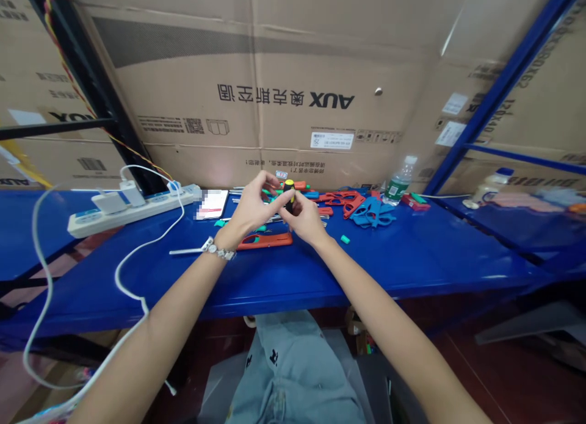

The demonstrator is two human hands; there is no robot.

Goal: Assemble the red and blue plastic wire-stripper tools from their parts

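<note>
Both my hands meet over the middle of the table around a small upright black handle with a yellow top (289,185), which looks like a screwdriver's. My right hand (306,215) grips it with thumb and fingers closed. Bent toward it, my left hand (259,198) has its thumb against its side; its fingertips are partly hidden. The handle's lower end is hidden by the hands. Just below them lies an orange plastic handle (268,240) with a finger opening. A thin metal rod (185,251) sticks out left of my wrist, perhaps belonging to it.
Red plastic handles (350,203) and blue ones (373,212) lie in a pile on the blue table (389,259). A green piece (345,239), a bottle (399,183), a white-and-black phone-like slab (214,204) and a power strip (137,210) surround them. Cardboard boxes (293,58) stand behind.
</note>
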